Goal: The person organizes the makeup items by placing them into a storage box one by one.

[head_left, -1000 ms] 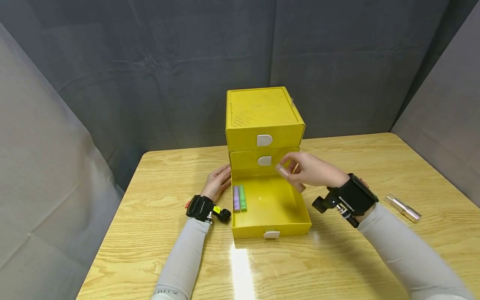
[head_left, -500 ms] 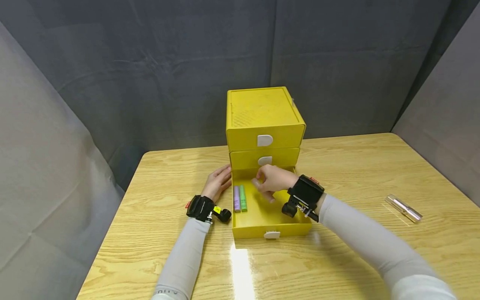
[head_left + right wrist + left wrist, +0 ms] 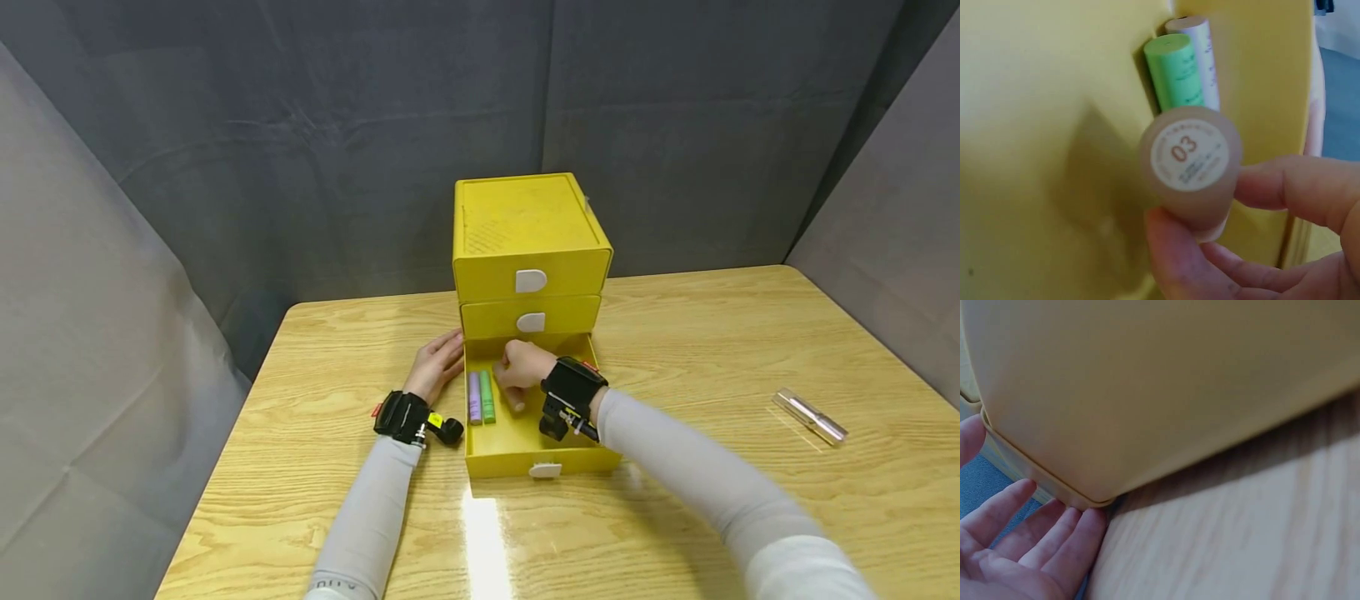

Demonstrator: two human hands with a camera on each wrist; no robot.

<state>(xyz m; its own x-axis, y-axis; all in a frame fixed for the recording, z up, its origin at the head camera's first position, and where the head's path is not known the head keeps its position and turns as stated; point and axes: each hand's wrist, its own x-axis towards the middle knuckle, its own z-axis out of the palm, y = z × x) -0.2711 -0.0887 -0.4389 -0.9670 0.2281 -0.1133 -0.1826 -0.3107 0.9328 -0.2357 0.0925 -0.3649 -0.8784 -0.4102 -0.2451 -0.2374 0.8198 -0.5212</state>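
Note:
My right hand (image 3: 525, 367) is low inside the pulled-out bottom drawer (image 3: 502, 467) of a yellow cabinet (image 3: 528, 212). Its thumb and fingers pinch a pinkish-brown cosmetic tube (image 3: 1190, 154), whose round end label reads 03. Side by side along the drawer's left wall lie a purple tube (image 3: 474, 398) and a green tube (image 3: 487, 398), just left of that hand. With fingers spread and lightly bent, my left hand (image 3: 435, 367) rests on the table at the cabinet's left side. In the left wrist view its fingertips touch the yellow front rim (image 3: 1041, 472).
A clear and silver tube (image 3: 810, 417) lies on the wooden table (image 3: 712, 517) at the right. Two drawers above are closed, with white handles (image 3: 531, 281). Grey curtains (image 3: 337, 150) stand behind and at both sides.
My right hand has moved left and down into the drawer, from its right side to beside the green tube. My left hand has stayed in place.

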